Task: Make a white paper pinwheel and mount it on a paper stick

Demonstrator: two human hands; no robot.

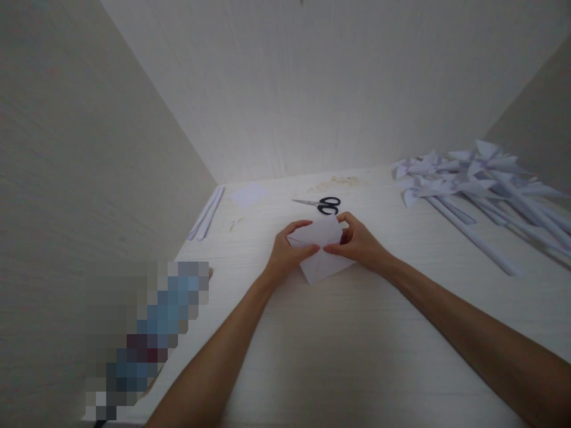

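A white sheet of paper (328, 267) with cut or crease lines is held just above the white tabletop. My left hand (288, 248) grips its left side, thumb on top near the middle and fingers behind. On the other side, my right hand (358, 242) pinches the paper, its thumb tip close to the left thumb and its index finger bent at the upper edge. Just beyond the paper lies a pair of scissors (328, 205) with black handles, blades pointing left.
Several white paper pinwheels (468, 178) on rolled paper sticks are piled at the right. Rolled paper sticks (207, 214) rest at the left edge, beside a flat paper square (248, 194). Small thin bits (236, 223) lie nearby. A blurred-out bluish object (165, 321) is at the lower left. Walls enclose the table.
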